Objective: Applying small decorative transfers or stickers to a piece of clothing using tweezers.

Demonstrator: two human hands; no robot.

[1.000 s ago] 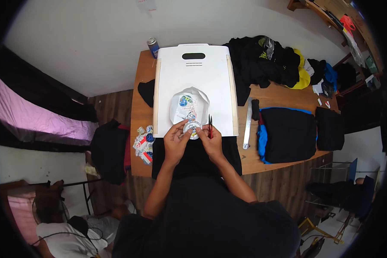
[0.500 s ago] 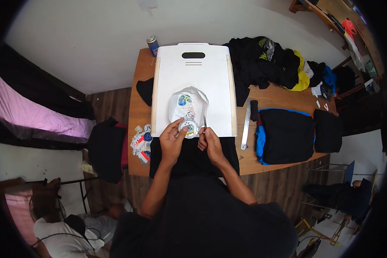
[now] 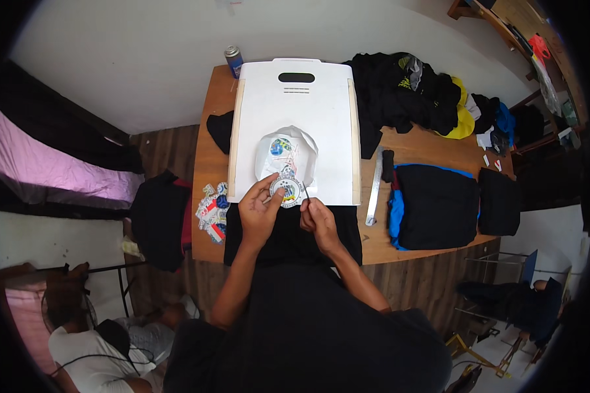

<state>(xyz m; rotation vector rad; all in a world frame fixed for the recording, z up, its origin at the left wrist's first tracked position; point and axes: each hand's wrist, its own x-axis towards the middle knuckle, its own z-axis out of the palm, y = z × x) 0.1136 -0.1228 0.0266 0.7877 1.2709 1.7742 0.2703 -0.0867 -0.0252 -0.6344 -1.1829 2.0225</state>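
My left hand [image 3: 258,213] pinches a round white print [image 3: 287,191] with a dark and yellow emblem at its lower edge. My right hand [image 3: 319,219] is closed round a thin dark pointed tool [image 3: 306,190], whose tip meets the print's right edge; its handle is hidden in the fingers. A curled white strip [image 3: 311,145] loops up behind the print. Inside that loop lies a clear sheet with a blue-green round print [image 3: 280,147]. All of this is over the near part of a white board [image 3: 295,108] with a slot handle.
Loose printed cut-outs [image 3: 211,213] lie left of the board. A steel ruler [image 3: 375,187] and folded black clothes [image 3: 437,206] are to the right. Heaped garments [image 3: 400,95] and a spray can [image 3: 233,61] stand further back. A seated person [image 3: 105,357] is at lower left.
The tool has swung from upright to leaning left, its tip now against the print's edge. My right hand has shifted slightly left. The whole view has shifted a little.
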